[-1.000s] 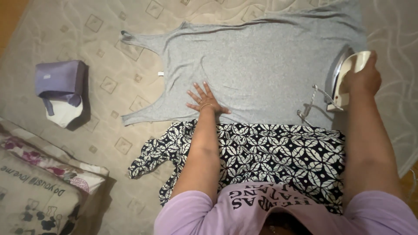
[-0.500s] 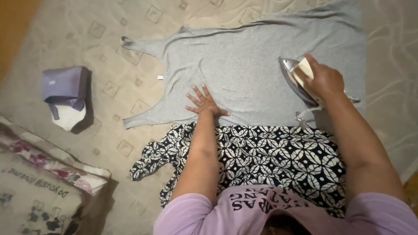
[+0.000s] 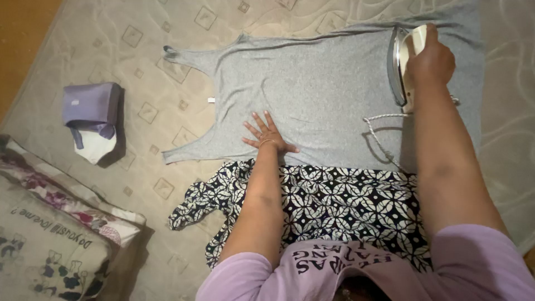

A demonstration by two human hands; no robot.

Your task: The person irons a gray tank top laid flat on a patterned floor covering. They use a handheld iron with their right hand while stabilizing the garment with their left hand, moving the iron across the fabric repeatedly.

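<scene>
A grey sleeveless top (image 3: pixel 312 89) lies spread flat on a beige quilted mat (image 3: pixel 139 61). My left hand (image 3: pixel 266 134) rests palm down with fingers spread on the top's near edge, a bangle at the wrist. My right hand (image 3: pixel 430 60) grips the handle of a white clothes iron (image 3: pixel 402 66) with a metal soleplate, which sits on the far right part of the grey top. The iron's braided cord (image 3: pixel 379 131) trails across the fabric toward me.
A black-and-white patterned cloth (image 3: pixel 345 206) lies just below the grey top, over my lap. A folded purple-and-white item (image 3: pixel 92 114) sits on the mat at left. Printed pillows (image 3: pixel 50 223) lie stacked at lower left. Bare wooden floor (image 3: pixel 22 33) shows at upper left.
My right hand has carried the iron from the top's right edge leftward onto the fabric, then away from me to the far right part. My left hand has stayed pressed in place.
</scene>
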